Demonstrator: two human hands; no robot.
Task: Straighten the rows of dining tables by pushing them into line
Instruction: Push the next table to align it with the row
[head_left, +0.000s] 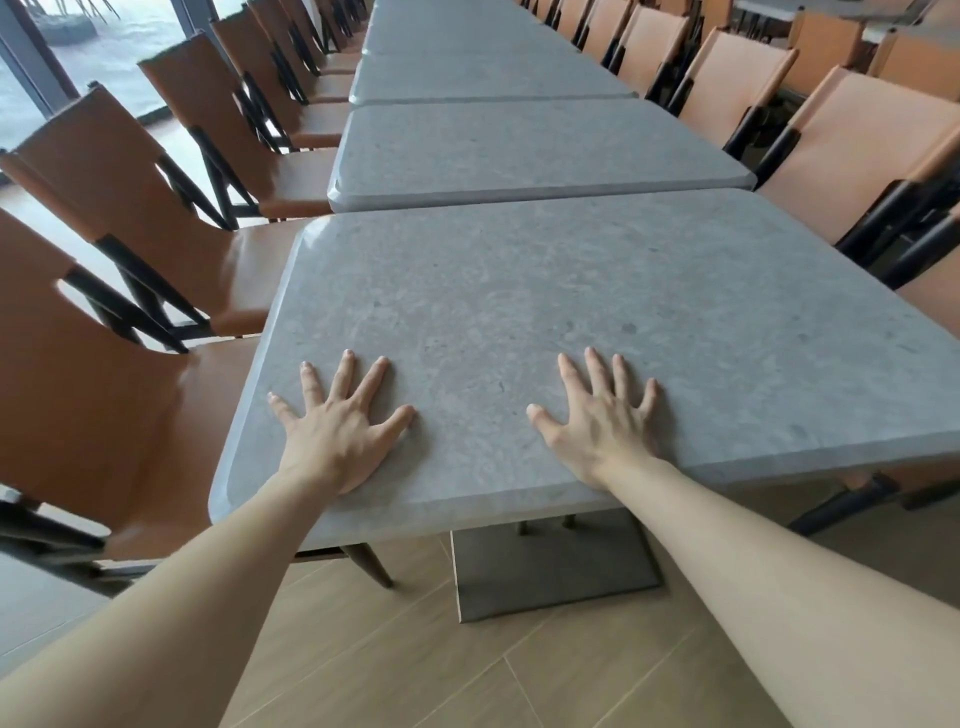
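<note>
A row of grey stone-look dining tables runs away from me. The nearest table (545, 291) stands on a grey square pedestal base (550, 566). My left hand (337, 426) lies flat on its near edge, fingers spread and straight. My right hand (597, 415) lies flat on the same tabletop further right, fingers spread too. The second table (519, 150) touches the nearest one's far edge and sits shifted a little to the left of it. A third table (483, 73) follows behind, with more beyond.
Brown leather chairs with black frames (119, 218) line the left side, tucked close to the tables. Lighter tan chairs (852, 140) line the right side. Wooden plank floor (415, 670) lies below me. Windows (67, 52) are at the far left.
</note>
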